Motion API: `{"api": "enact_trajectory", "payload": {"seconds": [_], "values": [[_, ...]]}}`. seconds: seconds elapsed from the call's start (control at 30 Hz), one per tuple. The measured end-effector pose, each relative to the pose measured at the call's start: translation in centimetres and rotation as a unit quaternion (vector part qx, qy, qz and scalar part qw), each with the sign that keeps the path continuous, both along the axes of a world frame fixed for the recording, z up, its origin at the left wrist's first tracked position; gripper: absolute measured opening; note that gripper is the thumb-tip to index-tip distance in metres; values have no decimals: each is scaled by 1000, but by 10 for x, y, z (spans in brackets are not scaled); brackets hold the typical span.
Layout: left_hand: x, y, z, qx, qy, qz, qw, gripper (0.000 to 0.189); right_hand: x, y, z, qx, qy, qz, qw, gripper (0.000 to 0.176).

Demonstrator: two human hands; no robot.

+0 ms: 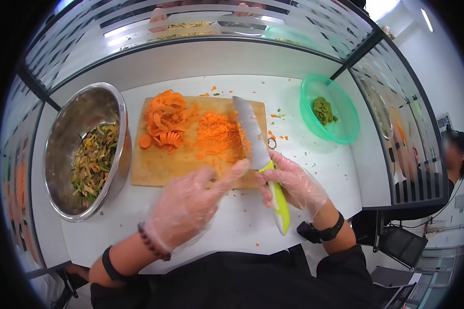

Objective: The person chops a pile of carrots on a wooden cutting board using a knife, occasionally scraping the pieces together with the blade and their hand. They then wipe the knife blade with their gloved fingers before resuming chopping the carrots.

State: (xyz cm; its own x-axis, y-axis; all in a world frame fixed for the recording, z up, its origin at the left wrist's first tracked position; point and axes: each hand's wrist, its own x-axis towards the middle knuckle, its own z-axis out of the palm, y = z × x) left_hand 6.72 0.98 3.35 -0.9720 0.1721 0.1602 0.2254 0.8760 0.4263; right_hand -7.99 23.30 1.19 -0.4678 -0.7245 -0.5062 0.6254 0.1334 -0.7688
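Note:
My right hand (298, 186), in a clear plastic glove, grips a kitchen knife (251, 126) near the top of its green and white handle. The broad blade stands on edge or tilted over the right part of a wooden cutting board (160, 172), with orange bits on it. My left hand (183, 206), also gloved, has its index finger stretched toward the blade's base; whether it touches cannot be told. Finely chopped carrot (216, 135) lies left of the blade. Carrot slices (164, 116) are heaped at the board's upper left.
A steel bowl (122, 149) of mixed chopped vegetables stands at the left. At the right back is a green bowl (348, 116) with chopped green matter. A small ring (271, 143) and scattered bits lie beside the board. Partitions enclose the table; a person (454, 154) is beyond them.

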Motion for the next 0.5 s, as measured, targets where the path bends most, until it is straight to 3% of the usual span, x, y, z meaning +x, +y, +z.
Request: {"api": "enact_trajectory", "payload": {"seconds": [0.07,0.2,0.5], "values": [[-12,1,-16,-28,8,-23,999,74,1,-1,-7,-67,-16,36,997,55],[-30,0,-25,-95,-23,-28,995,76,1,-2,4,-71,-13,72,995,51],[-62,-17,-40,-158,13,90,983,72,0,28,34,-61,-33,111,991,56]]}}
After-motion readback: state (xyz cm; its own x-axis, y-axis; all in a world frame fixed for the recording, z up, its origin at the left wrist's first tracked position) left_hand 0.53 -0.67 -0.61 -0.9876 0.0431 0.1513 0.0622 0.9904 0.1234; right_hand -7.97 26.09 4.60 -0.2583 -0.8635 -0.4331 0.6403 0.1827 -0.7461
